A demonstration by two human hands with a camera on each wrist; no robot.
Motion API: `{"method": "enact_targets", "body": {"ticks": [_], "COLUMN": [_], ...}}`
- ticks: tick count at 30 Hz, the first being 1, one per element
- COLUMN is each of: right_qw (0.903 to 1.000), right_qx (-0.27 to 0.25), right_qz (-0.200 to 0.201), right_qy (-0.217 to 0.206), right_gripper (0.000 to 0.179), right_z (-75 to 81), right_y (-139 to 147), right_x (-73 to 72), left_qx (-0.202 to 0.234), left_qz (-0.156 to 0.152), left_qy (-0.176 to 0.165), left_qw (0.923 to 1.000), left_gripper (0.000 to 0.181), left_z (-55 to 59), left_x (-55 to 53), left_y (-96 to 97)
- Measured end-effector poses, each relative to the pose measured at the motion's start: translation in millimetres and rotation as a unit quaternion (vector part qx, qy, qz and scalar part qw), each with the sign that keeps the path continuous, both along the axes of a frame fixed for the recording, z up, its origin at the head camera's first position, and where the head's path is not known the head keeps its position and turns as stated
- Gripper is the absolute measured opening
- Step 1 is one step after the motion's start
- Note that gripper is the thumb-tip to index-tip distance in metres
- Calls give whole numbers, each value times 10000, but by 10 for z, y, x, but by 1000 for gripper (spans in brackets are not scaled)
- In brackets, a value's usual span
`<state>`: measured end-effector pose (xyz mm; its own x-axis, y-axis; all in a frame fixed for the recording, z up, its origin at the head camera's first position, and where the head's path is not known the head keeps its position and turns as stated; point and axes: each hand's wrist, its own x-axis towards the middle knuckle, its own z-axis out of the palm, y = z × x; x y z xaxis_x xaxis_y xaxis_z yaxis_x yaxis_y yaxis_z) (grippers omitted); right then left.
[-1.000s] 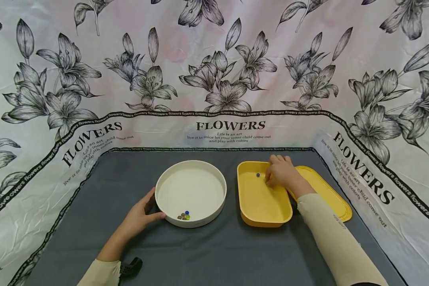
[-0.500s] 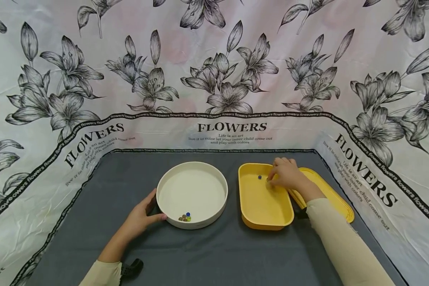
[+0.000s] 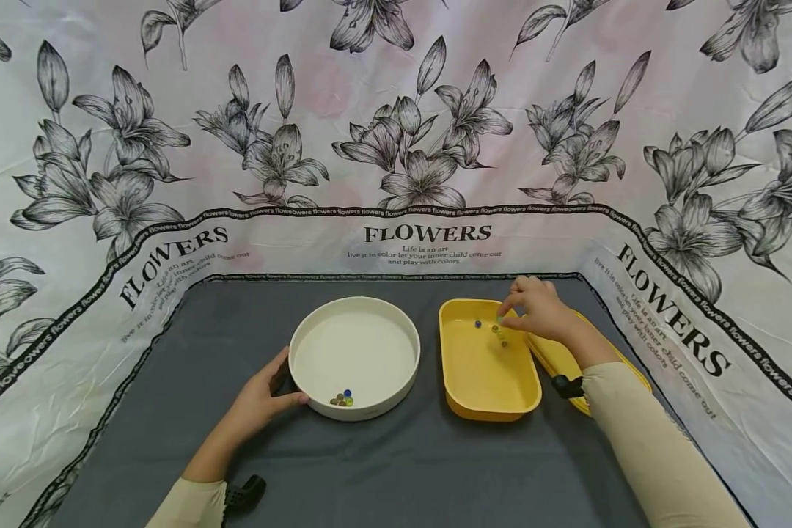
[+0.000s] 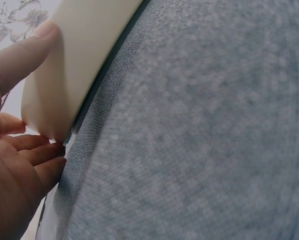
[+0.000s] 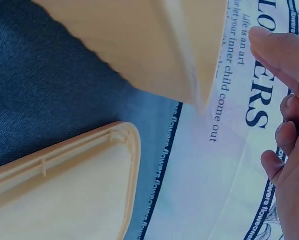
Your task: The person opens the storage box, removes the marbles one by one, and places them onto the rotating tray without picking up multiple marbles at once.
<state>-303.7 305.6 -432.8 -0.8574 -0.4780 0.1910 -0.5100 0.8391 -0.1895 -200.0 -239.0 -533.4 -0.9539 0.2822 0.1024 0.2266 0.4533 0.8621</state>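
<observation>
A round white tray (image 3: 353, 352) stands left of centre, with several small marbles (image 3: 340, 400) near its front wall, one blue. My left hand (image 3: 264, 396) holds the tray's left side; in the left wrist view my thumb (image 4: 27, 55) lies on its outer wall. On the right is a yellow rectangular box (image 3: 491, 381), with a blue marble (image 3: 478, 323) and several yellowish marbles (image 3: 495, 329) at its far end. My right hand (image 3: 537, 312) is over the box's far right corner, thumb and index finger pinching what looks like a green marble (image 3: 499, 320). The right wrist view hides this marble.
A yellow lid (image 3: 557, 359) lies to the right of the box, partly under my right forearm. Dark grey cloth (image 3: 396, 469) covers the table. White flower-printed fabric (image 3: 429, 242) rises behind it and along both sides.
My right hand has moved up and to the right inside the box's far end, uncovering the yellowish marbles. The left hand and the white tray stay in place.
</observation>
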Motion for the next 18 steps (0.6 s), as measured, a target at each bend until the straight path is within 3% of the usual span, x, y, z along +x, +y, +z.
{"method": "enact_targets", "body": {"ticks": [8,14,18], "right_qw": [9984,9973,9965], "right_qx": [-172,-475,-406], "right_qz": [112,319,470], "right_qy": [534,452,554], "right_gripper": [7,8,9], "right_z": [78,135,171], "right_y": [-61,-167,-254], "right_x": [-31,2,19], "left_qx": [-15,-56,-34], "left_qz": [85,113,104], "left_qy": [-14,16,0], "left_qw": [10000,9999,9999], "left_gripper": [112,113,113], "left_z": [17,23,19], "left_x": [-8,-3,4], "left_y": [5,6,11]}}
